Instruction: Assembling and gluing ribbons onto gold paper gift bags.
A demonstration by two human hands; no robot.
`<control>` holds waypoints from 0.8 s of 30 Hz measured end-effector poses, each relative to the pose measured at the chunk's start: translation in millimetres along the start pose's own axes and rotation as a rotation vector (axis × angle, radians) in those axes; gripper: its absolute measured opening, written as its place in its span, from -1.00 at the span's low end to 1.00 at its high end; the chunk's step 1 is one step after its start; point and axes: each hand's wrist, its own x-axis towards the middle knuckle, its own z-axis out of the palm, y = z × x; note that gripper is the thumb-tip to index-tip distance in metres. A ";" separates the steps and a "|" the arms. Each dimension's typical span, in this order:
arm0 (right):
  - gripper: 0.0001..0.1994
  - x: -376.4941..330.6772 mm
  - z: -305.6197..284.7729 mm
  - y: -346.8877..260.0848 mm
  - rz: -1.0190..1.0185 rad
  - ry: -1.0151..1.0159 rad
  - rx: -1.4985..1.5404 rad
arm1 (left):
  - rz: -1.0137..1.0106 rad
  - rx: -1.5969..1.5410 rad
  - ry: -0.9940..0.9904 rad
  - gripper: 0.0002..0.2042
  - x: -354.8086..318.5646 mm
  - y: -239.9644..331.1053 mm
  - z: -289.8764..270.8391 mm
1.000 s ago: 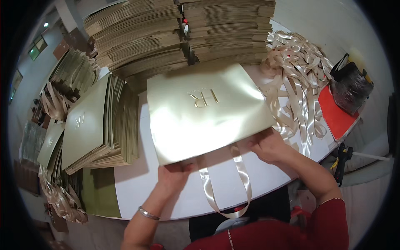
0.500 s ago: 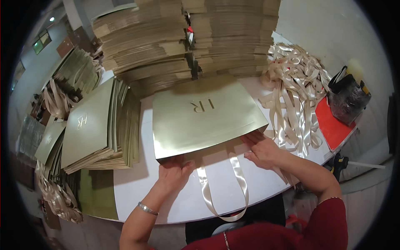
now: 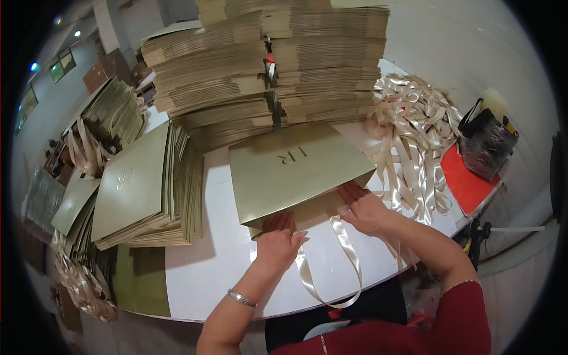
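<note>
A gold paper gift bag point(image 3: 293, 171) lies on the white tabletop with its mouth toward me. A pale satin ribbon handle point(image 3: 350, 251) loops from the mouth over the table's front edge. My left hand point(image 3: 277, 244) is at the mouth's left corner, fingers stretched against the paper and thumb apart. At the right part of the mouth is my right hand point(image 3: 365, 212), its fingers extended into the opening and partly in the bag's shadow. Both hands touch the bag; neither is closed round it.
Tall stacks of flat gold bags point(image 3: 219, 77) stand behind. More folded bags point(image 3: 133, 192) lean in a pile on the left. A heap of satin ribbons point(image 3: 414, 118) lies at the right, beside a red sheet point(image 3: 467, 180) and a plastic-wrapped dark container point(image 3: 488, 145).
The view has shifted. My left hand has moved right along the mouth, and its fingers show more now. The bag has turned slightly, with more of its mouth showing.
</note>
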 end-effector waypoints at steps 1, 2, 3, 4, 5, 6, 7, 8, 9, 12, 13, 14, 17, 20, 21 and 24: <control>-0.53 1.6 -6.0 0.0 0.050 -0.222 0.115 | 0.064 0.012 0.135 -0.46 -0.1 -0.7 5.9; -0.53 2.9 -12.5 -1.7 0.100 -0.442 0.230 | 0.128 0.025 0.272 -0.45 -1.4 -1.4 9.2; -0.53 4.0 -19.0 -8.5 0.103 -0.437 0.223 | 0.058 -0.032 0.135 -0.44 -3.7 -4.3 8.8; -0.51 14.0 -30.2 -18.8 0.198 -0.536 0.485 | 0.063 -0.031 0.151 -0.44 -4.0 -6.9 12.2; -0.49 23.8 -36.8 -31.5 0.286 -0.630 0.756 | -0.054 -0.671 0.141 -0.45 -5.1 -12.5 19.8; -0.51 29.4 -39.0 -49.1 0.485 -0.527 0.983 | -0.165 -1.310 0.119 -0.45 -5.3 -16.9 25.5; -0.53 26.9 -22.1 -50.9 0.628 -0.432 1.064 | -0.170 -1.061 0.099 -0.50 -5.1 4.7 8.6; -0.54 46.9 -21.9 -69.3 0.844 -0.392 1.326 | -0.161 -1.048 0.098 -0.50 -7.6 3.8 5.3; -0.55 68.4 -23.0 -86.9 1.065 -0.336 1.583 | -0.085 -0.627 0.098 -0.53 -8.9 4.3 5.1; -0.68 109.2 11.4 -100.3 1.020 0.049 1.418 | 0.078 -0.263 0.221 -0.58 -10.8 15.3 16.1; -0.74 122.6 14.1 -101.7 0.976 0.142 1.281 | 0.305 -0.194 0.315 -0.60 -18.4 19.1 17.0; -0.84 143.5 -14.5 -115.7 0.888 0.206 0.939 | 0.516 -0.120 0.406 -0.62 -28.4 15.1 15.5; -0.85 149.3 -73.0 -133.7 0.545 -0.028 0.774 | 0.812 -0.271 0.480 -0.73 -71.7 58.2 -14.1; -0.61 105.2 -71.6 -152.9 0.165 -0.014 0.362 | 1.029 -0.168 0.536 -0.73 -114.4 81.5 -57.4; -0.53 88.0 -63.8 -157.2 0.104 -0.191 0.272 | 1.093 -0.134 0.580 -0.63 -122.2 70.9 -56.4; -0.52 25.5 -48.3 -139.6 -0.145 -0.671 0.260 | 0.778 -0.084 0.361 -0.45 -108.7 47.0 -58.3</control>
